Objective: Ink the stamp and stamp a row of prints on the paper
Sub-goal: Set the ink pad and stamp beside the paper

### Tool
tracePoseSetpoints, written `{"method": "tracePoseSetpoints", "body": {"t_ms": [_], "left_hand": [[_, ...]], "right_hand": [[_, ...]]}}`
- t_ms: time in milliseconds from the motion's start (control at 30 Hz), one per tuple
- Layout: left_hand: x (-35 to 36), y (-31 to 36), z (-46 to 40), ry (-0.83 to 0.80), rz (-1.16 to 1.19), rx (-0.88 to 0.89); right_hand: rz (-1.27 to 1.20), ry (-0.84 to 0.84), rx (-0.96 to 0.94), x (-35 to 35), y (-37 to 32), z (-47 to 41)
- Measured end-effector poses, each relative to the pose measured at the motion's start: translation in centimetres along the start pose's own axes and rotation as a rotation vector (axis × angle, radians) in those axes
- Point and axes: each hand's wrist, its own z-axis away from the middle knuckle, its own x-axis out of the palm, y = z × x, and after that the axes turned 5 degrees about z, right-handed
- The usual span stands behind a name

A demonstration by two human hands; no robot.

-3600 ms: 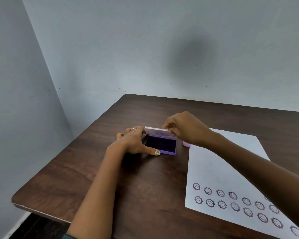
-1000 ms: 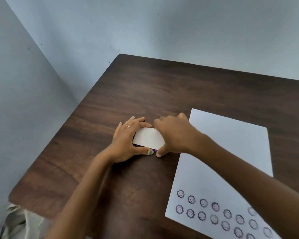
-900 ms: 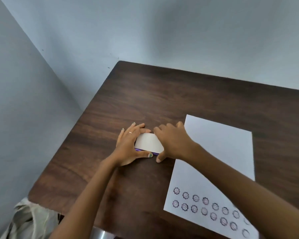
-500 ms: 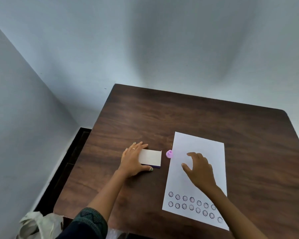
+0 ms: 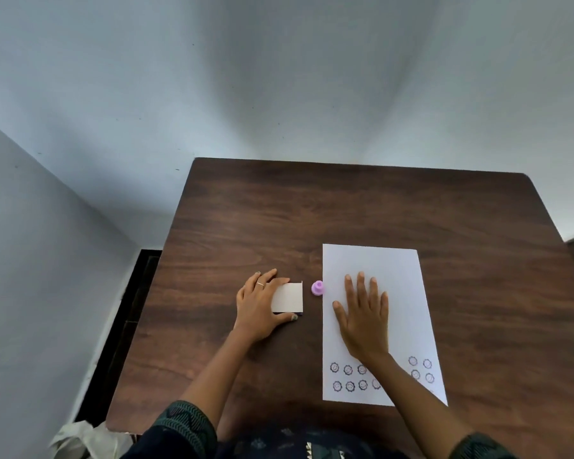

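The ink pad (image 5: 288,297) lies closed on the dark wooden table (image 5: 345,207), its white lid up. My left hand (image 5: 258,305) grips it from the left, thumb along its near edge. A small pink stamp (image 5: 317,288) stands upright and untouched just right of the pad, at the paper's left edge. The white sheet of paper (image 5: 398,270) lies to the right with two rows of purple smiley prints (image 5: 348,377) along its near end. My right hand (image 5: 363,313) rests flat on the middle of the paper, fingers spread, holding nothing; my forearm hides some of the prints.
Pale walls stand close behind and to the left of the table. A dark gap of floor (image 5: 126,313) runs along the table's left edge. A light cloth bag (image 5: 80,440) lies at the near left corner.
The ink pad's lid was shut by both hands. My right hand then left the pad and came down flat on the paper. The camera view rose and pulled back.
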Motion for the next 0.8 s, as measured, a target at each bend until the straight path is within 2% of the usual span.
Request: {"method": "tracePoseSetpoints", "body": {"t_ms": [333,567,800], "left_hand": [[0.1,0.0,-0.1,0.020,0.007,-0.013],[0.1,0.3,-0.2,-0.014,-0.013,-0.036],[0.1,0.2,-0.5,-0.031,-0.015,-0.031]], "right_hand": [[0.002,0.047,0.118,0.1,5.1,-0.2],[0.000,0.058,0.095,0.1,5.0,-0.3],[0.019,0.050,-0.011,0.1,3.9,-0.5]]}}
